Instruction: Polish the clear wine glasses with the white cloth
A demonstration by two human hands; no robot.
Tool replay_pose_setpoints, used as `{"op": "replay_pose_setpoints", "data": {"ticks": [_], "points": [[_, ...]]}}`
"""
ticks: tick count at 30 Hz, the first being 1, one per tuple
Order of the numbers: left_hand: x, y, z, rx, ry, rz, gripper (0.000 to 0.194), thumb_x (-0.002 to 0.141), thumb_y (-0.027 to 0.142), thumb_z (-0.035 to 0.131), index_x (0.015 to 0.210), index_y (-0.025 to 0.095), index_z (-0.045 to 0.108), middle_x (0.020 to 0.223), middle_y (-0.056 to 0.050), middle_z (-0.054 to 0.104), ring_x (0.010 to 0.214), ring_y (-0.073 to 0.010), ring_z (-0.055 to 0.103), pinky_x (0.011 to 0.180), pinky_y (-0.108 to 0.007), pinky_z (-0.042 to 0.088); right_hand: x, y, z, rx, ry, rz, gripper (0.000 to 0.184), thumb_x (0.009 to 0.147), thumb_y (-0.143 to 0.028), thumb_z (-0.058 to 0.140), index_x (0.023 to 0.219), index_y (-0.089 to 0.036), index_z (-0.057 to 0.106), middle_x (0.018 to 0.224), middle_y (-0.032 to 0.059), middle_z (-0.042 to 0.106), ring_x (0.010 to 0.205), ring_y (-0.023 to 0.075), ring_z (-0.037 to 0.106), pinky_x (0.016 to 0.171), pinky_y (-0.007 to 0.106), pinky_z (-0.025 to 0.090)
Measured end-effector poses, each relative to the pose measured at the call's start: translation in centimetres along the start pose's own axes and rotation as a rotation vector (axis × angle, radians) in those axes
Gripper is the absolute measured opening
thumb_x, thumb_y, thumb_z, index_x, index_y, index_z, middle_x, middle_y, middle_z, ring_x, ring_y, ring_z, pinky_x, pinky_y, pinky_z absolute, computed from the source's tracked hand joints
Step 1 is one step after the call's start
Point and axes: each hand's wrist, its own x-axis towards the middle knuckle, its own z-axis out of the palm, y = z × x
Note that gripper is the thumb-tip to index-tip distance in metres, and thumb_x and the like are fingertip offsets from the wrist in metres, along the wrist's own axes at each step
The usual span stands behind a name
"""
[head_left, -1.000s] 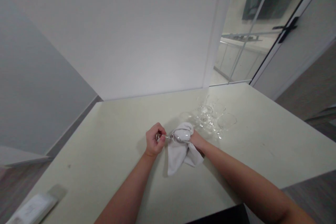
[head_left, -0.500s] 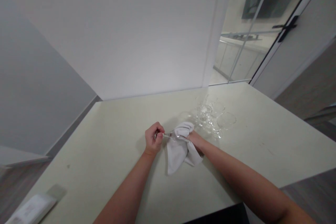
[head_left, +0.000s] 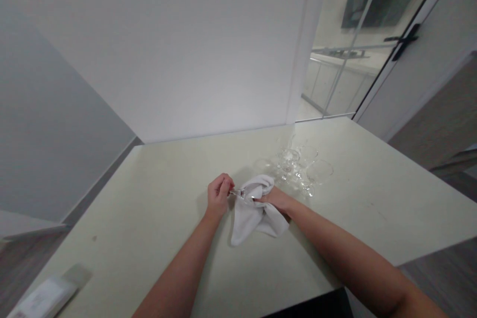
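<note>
My left hand (head_left: 218, 195) is closed in a pinch on the stem end of a clear stemmed glass (head_left: 243, 192) lying sideways above the table. My right hand (head_left: 275, 198) is closed on a white cloth (head_left: 250, 214) wrapped over the bowl of that glass. The cloth's loose ends hang down onto the pale tabletop (head_left: 149, 198). Most of the bowl is hidden under the cloth.
Several more clear glasses (head_left: 298, 166) stand grouped just beyond my right hand. A white flat packet (head_left: 40, 298) lies at the table's near left corner. A white wall rises behind the table, and a glass door (head_left: 354, 59) stands at the back right.
The cloth has shifted around the glass bowl, covering more of it and hanging lower left. My hands stay in nearly the same place.
</note>
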Motion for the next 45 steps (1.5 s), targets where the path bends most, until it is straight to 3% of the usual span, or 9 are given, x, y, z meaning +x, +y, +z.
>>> {"op": "replay_pose_setpoints", "data": {"ticks": [6,11,18,22,25,30,34,39,45], "points": [[0.1,0.1,0.1,-0.057,0.021,-0.166,0.041,0.09,0.052,0.048,0.068,0.018,0.057,0.057,0.0,0.05,0.048,-0.0112,0.045,0.043,-0.023,0.032,-0.2,-0.3,0.5,0.062,0.155,0.082,0.029,0.072,-0.04,0.072,0.095,-0.023,0.07,0.098,0.0044,0.072,0.099,0.0235,0.065,0.092,0.034,0.051],[0.1,0.2,0.2,-0.056,0.019,-0.155,0.043,0.088,0.054,0.051,0.064,0.018,0.057,0.054,0.001,0.05,0.046,-0.0106,0.044,0.043,-0.023,0.034,-0.3,-0.8,0.3,0.052,0.066,0.023,0.024,0.069,-0.033,0.074,0.09,-0.021,0.071,0.095,0.0023,0.073,0.102,0.0224,0.065,0.097,0.032,0.048],[1.0,0.2,0.7,-0.356,0.139,-0.457,0.054,0.084,0.067,0.047,0.063,0.018,0.055,0.048,0.002,0.049,0.04,-0.0092,0.043,0.039,-0.022,0.028,-0.7,0.3,0.2,0.036,0.033,0.058,0.039,0.073,-0.045,0.074,0.104,-0.021,0.069,0.103,0.0066,0.072,0.106,0.0258,0.065,0.098,0.041,0.048],[1.3,0.0,1.0,-0.522,0.205,-0.514,0.051,0.083,0.066,0.051,0.065,0.019,0.052,0.05,0.003,0.047,0.042,-0.0085,0.042,0.042,-0.021,0.03,-0.4,0.6,0.6,0.123,0.074,-0.048,0.059,0.069,-0.051,0.077,0.119,-0.024,0.059,0.11,0.0063,0.07,0.106,0.0234,0.064,0.091,0.038,0.052],[0.9,0.0,1.5,-0.504,0.131,-0.504,0.05,0.083,0.064,0.056,0.065,0.018,0.051,0.055,0.003,0.049,0.045,-0.0077,0.042,0.043,-0.021,0.03,-0.2,0.2,1.0,0.059,0.176,-0.156,0.067,0.056,-0.041,0.088,0.113,-0.021,0.059,0.105,0.0055,0.071,0.094,0.0208,0.066,0.087,0.035,0.053],[-0.2,0.7,2.0,-0.362,-0.244,-0.455,0.04,0.078,0.05,0.072,0.07,0.018,0.05,0.06,0.005,0.05,0.053,-0.009,0.043,0.05,-0.02,0.032,-0.5,-0.5,1.3,-0.071,0.254,-0.177,0.045,0.062,-0.04,0.085,0.095,-0.016,0.066,0.098,0.0079,0.072,0.086,0.0199,0.066,0.088,0.037,0.053],[-0.1,0.7,1.6,-0.284,-0.406,-0.311,0.036,0.077,0.05,0.072,0.079,0.017,0.058,0.075,-0.001,0.055,0.068,-0.0142,0.05,0.063,-0.025,0.041,-0.3,-0.6,1.5,-0.049,0.359,-0.182,0.044,0.063,-0.046,0.083,0.092,-0.017,0.066,0.094,0.0079,0.072,0.086,0.0216,0.066,0.084,0.038,0.054],[0.5,-0.6,1.0,-0.272,-0.259,-0.054,0.046,0.081,0.062,0.061,0.073,0.017,0.058,0.081,-0.005,0.055,0.082,-0.0199,0.051,0.077,-0.031,0.042,0.2,-0.3,1.4,0.028,0.416,-0.137,0.047,0.066,-0.053,0.079,0.097,-0.019,0.066,0.097,0.0072,0.071,0.09,0.0223,0.065,0.084,0.037,0.053],[-0.1,-0.6,1.4,-0.355,-0.207,-0.114,0.069,0.054,0.068,0.081,0.095,0.019,0.055,0.085,-0.001,0.054,0.077,-0.0165,0.05,0.071,-0.027,0.041,-0.1,0.2,2.0,-0.02,0.13,0.017,0.049,0.065,-0.045,0.082,0.103,-0.018,0.067,0.093,0.0042,0.071,0.085,0.0196,0.064,0.082,0.034,0.052]]}}
